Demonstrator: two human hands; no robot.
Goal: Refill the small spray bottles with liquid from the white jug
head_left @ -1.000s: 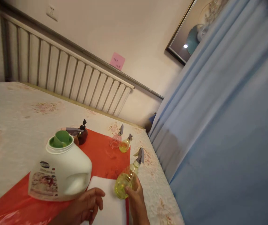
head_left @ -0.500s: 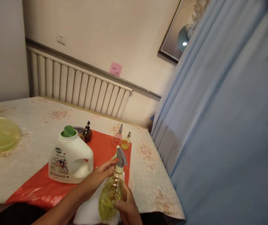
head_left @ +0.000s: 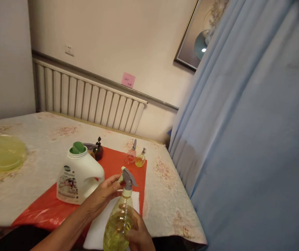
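Yellow-green liquid shows through the clear spray bottle (head_left: 114, 228), tilted above a white cloth (head_left: 97, 226) and clasped round its body by the right hand (head_left: 140, 230); the left hand (head_left: 105, 194) is at the grey spray head (head_left: 129, 179), gripping or merely touching, I cannot tell. A loosened right hand could let the smooth, rounded body slip. Farther out, a stray left elbow might tip the white jug (head_left: 77, 174), shedding the green cup (head_left: 77, 147) in its mouth onto the red sheet (head_left: 38, 210).
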